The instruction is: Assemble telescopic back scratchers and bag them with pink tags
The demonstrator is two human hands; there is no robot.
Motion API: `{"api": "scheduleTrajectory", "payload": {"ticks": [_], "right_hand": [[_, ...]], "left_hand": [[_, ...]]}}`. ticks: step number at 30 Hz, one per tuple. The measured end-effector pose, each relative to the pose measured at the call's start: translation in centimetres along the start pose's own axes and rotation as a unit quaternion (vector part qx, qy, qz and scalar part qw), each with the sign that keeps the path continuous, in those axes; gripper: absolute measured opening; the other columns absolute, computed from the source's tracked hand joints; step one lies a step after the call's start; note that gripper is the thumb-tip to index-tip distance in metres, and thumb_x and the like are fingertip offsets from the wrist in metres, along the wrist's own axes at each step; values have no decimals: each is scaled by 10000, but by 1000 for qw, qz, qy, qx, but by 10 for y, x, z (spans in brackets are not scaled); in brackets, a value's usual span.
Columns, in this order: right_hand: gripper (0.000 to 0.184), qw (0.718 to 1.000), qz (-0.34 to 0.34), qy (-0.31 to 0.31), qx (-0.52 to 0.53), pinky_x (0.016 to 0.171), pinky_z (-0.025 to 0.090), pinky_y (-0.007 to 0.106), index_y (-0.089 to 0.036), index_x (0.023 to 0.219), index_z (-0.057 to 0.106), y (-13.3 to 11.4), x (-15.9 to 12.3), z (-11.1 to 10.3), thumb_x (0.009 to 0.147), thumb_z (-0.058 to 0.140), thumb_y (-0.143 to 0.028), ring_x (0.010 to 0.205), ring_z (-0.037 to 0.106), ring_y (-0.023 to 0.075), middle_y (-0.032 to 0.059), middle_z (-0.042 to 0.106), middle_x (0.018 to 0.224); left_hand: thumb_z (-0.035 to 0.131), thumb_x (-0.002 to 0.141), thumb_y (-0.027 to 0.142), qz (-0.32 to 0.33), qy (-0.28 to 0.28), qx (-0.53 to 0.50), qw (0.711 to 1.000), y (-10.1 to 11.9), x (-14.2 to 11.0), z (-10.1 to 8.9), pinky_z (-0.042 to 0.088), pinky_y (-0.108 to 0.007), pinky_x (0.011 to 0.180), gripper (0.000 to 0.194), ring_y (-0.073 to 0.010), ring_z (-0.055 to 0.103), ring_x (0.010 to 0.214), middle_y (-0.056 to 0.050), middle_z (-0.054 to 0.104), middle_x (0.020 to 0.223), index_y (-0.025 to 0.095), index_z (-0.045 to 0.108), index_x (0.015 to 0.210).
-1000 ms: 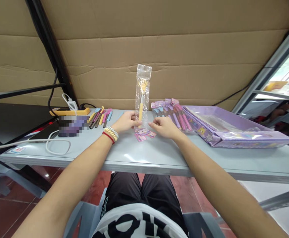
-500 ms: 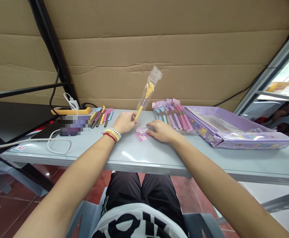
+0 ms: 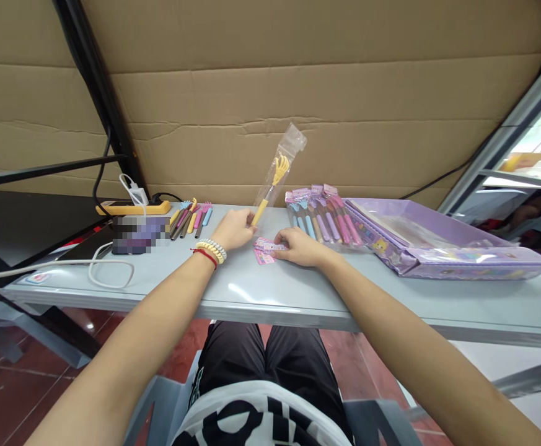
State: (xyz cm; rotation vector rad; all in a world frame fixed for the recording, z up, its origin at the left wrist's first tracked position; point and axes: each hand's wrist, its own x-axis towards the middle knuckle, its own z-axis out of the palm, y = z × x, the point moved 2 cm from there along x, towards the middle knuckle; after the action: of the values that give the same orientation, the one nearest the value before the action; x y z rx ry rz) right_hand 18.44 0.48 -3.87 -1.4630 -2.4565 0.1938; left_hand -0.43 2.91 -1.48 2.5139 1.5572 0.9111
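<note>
My left hand (image 3: 237, 228) is closed on the lower end of a yellow hand-shaped back scratcher (image 3: 270, 188) in a clear plastic bag (image 3: 292, 141). The bagged scratcher stands tilted, its top leaning to the right. Small pink printed cards (image 3: 265, 255) lie overlapping on the table between my hands. My right hand (image 3: 300, 246) rests at their right side, with thumb and forefinger pinched on the edge of a card. Its other fingers are partly hidden. Just behind the right hand lie several bagged back scratchers (image 3: 323, 217) in blue, purple and pink, with pink cards at their tops.
A purple box (image 3: 460, 260) with clear bags inside stands on the right of the table (image 3: 251, 291). Several unbagged back scratchers (image 3: 190, 220) lie at the left, beside a blurred-out phone (image 3: 140, 235), a white cable (image 3: 107, 263) and a yellow power strip (image 3: 158, 209). Cardboard (image 3: 261, 93) rises behind.
The bagged scratcher has gone from upright to tilted right, now held by my left hand alone. My right hand has moved away from the bag down onto the cards and closed its fingertips there.
</note>
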Motion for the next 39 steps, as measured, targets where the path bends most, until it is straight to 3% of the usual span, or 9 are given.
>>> {"api": "scheduleTrajectory", "payload": {"ticks": [3,9,14,20,25,29,34,39], "right_hand": [[377,1000,4,5,20,805,412,290,-121,1054,635,0,0,0,802,667,-399,989,531,240,106,638,994],[418,1000,-18,-10,0,923,383,329,-81,1137,647,-1,2,0,836,632,-370,1081,510,277,149,614,1141],[342,999,-27,17,7,828,417,290,-107,1054,683,-4,1,-4,803,675,-339,950,576,233,121,656,1039],[177,999,-18,41,18,718,404,249,-155,936,724,-3,0,-7,813,642,-252,812,597,179,66,686,918],[160,998,-25,55,29,689,398,241,-164,899,739,0,-1,-7,794,656,-252,774,592,168,52,691,879],[156,996,-25,73,45,664,390,232,-167,881,736,2,-1,-8,773,677,-264,755,584,156,37,688,841],[162,996,-19,63,52,650,385,231,-169,905,735,2,-1,-8,783,671,-253,731,589,148,28,689,815],[334,996,13,74,50,659,396,241,-155,1051,696,5,-1,-6,764,712,-325,755,596,161,44,681,852]], "left_hand": [[596,763,235,-8,3,-1,1000,-1,0,0,463,-298,772,166,-200,640,832,-49,705,931,166,634,909],[585,761,232,-10,0,2,1000,-2,0,0,460,-294,766,166,-198,635,845,-47,703,928,172,631,908],[587,753,248,-11,-6,-6,1000,-1,1,-1,446,-295,729,201,-194,622,800,-44,698,866,171,632,934],[634,698,287,-56,-28,-133,989,-3,2,-4,434,-276,657,170,-161,603,677,-7,662,716,165,628,818],[637,668,298,-79,-48,-237,967,-5,2,-4,439,-269,627,189,-146,581,624,6,622,654,155,612,789],[612,686,288,-71,-20,-203,976,-7,3,-5,438,-268,651,150,-149,580,675,2,634,707,165,606,771],[584,724,256,-79,22,-77,994,-6,2,-6,442,-291,732,132,-181,602,780,-38,676,827,170,611,820],[558,745,230,-59,21,-30,998,-5,1,-5,447,-294,762,171,-203,625,844,-56,695,890,184,627,895]]}}
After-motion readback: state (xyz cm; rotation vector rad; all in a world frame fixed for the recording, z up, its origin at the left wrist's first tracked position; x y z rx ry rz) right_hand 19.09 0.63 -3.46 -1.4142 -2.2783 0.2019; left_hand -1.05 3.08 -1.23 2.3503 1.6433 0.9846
